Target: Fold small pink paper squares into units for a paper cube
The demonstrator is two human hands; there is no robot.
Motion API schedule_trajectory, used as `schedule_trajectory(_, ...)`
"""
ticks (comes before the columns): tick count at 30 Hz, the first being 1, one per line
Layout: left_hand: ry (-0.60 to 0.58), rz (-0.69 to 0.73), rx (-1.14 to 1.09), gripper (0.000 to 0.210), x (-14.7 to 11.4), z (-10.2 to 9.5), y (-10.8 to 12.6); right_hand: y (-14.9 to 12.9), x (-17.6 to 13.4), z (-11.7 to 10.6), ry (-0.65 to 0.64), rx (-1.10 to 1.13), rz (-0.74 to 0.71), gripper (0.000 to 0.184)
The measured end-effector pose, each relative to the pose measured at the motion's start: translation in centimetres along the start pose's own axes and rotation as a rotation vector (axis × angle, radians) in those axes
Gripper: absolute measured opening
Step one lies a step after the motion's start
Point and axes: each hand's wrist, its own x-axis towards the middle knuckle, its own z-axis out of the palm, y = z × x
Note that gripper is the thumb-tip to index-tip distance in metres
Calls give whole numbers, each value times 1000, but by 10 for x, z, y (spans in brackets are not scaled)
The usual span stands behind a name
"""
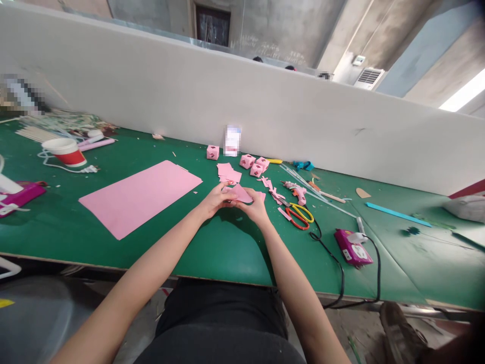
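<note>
Between my two hands is a small piece of pink paper (pixel 241 192), raised a little over the green table. My left hand (pixel 216 201) pinches its left side, and my right hand (pixel 256 206) grips the right side. Just beyond my fingers lie several cut pink paper pieces (pixel 229 173). Small pink paper boxes (pixel 247 161) with dark openings stand farther back, one of them (pixel 212 152) apart on the left. Narrow pink scraps (pixel 273 190) are scattered right of my hands, beside scissors (pixel 299 215) with red and yellow handles.
A large pink sheet (pixel 140 197) lies at left on the green table (pixel 212 253). To the right are a pink glue gun (pixel 297 192), glue sticks and a magenta power block (pixel 353 247) with a black cord. A paper cup (pixel 65 152) stands far left; a white partition (pixel 170 96) runs behind.
</note>
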Motion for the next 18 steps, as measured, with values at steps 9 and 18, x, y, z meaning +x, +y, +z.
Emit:
schedule_trajectory(9, 1, 134, 6, 63, 1, 3, 2, 3, 4, 1, 75, 83, 72, 43)
schedule_trajectory(18, -31, 232, 50, 69, 1, 2, -4, -3, 2, 1, 7, 149, 94, 43)
